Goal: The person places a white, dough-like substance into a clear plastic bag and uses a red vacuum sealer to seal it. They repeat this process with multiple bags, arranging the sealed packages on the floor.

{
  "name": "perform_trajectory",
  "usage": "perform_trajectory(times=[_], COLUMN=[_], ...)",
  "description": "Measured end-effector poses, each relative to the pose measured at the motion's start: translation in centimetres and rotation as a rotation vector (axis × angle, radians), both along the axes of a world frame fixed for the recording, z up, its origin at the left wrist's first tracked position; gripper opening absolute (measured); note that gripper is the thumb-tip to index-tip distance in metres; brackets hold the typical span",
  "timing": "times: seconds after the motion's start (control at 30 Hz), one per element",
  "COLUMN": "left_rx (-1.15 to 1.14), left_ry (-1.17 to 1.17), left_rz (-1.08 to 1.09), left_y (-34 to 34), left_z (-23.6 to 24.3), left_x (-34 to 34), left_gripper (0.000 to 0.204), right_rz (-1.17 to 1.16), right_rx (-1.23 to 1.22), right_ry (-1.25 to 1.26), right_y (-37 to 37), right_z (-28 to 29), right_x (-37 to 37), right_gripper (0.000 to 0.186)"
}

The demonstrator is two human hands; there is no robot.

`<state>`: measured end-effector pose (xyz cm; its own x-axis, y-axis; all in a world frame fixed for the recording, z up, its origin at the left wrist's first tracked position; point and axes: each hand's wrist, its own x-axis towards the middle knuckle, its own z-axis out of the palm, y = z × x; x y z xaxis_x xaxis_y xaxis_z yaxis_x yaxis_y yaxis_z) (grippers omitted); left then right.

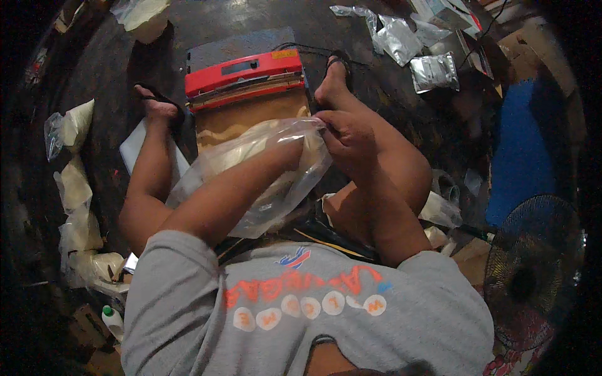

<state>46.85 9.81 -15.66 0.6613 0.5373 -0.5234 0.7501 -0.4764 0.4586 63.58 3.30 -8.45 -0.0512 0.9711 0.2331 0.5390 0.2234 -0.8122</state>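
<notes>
A large clear plastic bag (pixel 266 210) with pale cream contents lies across my lap, its mouth toward the right. My right hand (pixel 351 135) is closed, pinching the bag's upper right edge between thumb and fingers. My left arm reaches across the bag, and my left hand (pixel 291 152) is at the bag's opening, its fingers hidden by the plastic. Just beyond the bag, a red bag sealer (pixel 244 74) stands on the floor with a brown sheet (pixel 216 128) in front of it.
Filled clear bags (pixel 76 182) line the left, near a white bottle with a green cap (pixel 113 321). Silver pouches (pixel 434 73) lie at the far right. A black fan (pixel 533 269) and a blue panel (pixel 522 150) stand on the right. Another filled bag (pixel 147 19) is at the far left.
</notes>
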Motion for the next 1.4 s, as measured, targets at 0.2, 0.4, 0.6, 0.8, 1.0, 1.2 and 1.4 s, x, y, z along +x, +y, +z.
perform_trajectory(times=[0.2,0.4,0.6,0.8,1.0,1.2,1.4], left_rx=[0.092,-0.22,0.118,0.366,0.556,0.866,0.212], left_ry=[0.017,0.125,0.127,0.063,0.356,-0.24,-1.046], left_rz=[-0.012,-0.065,-0.147,-0.2,-0.653,-0.348,0.881], left_y=[-0.2,-8.3,-15.2,-10.3,2.2,3.5,3.9], left_z=[-1.8,10.5,6.2,8.4,15.5,17.6,4.8], left_x=[0.4,-11.9,-21.0,-24.6,-24.4,-28.4,-32.9], left_gripper=[0.073,0.084,0.038,0.025,0.017,0.009,0.035], right_rz=[-0.017,0.069,0.254,0.237,0.332,0.049,-0.293], right_rx=[-0.113,-0.374,0.176,0.079,-0.02,-0.354,-0.285], right_ry=[-0.021,-0.345,-0.689,-1.04,-1.025,-0.656,0.143], right_y=[0.6,0.9,2.6,6.2,11.8,4.6,2.8], right_z=[2.2,3.5,-0.1,4.9,8.9,13.1,5.1], right_x=[1.8,1.7,9.6,3.4,7.2,3.8,8.5], right_gripper=[0.02,0.024,0.025,0.026,0.026,0.032,0.027])
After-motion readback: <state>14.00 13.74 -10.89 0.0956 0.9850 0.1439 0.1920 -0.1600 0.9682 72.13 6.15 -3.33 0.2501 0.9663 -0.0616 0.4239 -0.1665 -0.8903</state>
